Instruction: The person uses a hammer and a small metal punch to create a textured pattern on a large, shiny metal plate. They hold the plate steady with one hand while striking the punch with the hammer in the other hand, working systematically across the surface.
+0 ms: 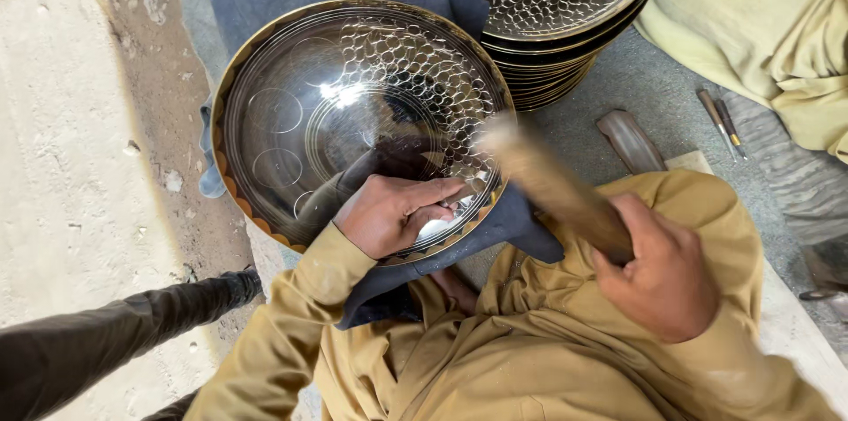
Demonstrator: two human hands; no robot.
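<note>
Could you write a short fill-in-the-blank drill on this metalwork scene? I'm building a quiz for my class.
1. The left hand rests on the round dark engraved metal tray near its ___ rim.
2. The right hand grips a blurred wooden ___.
3. The tray lies on a dark ___ cloth.
4. More trays sit ___ behind it.

Missing: gold; mallet; blue; stacked

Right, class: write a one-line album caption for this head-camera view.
Left hand steadies a tool on a patterned dark metal plate while the right hand swings a wooden mallet.
</note>
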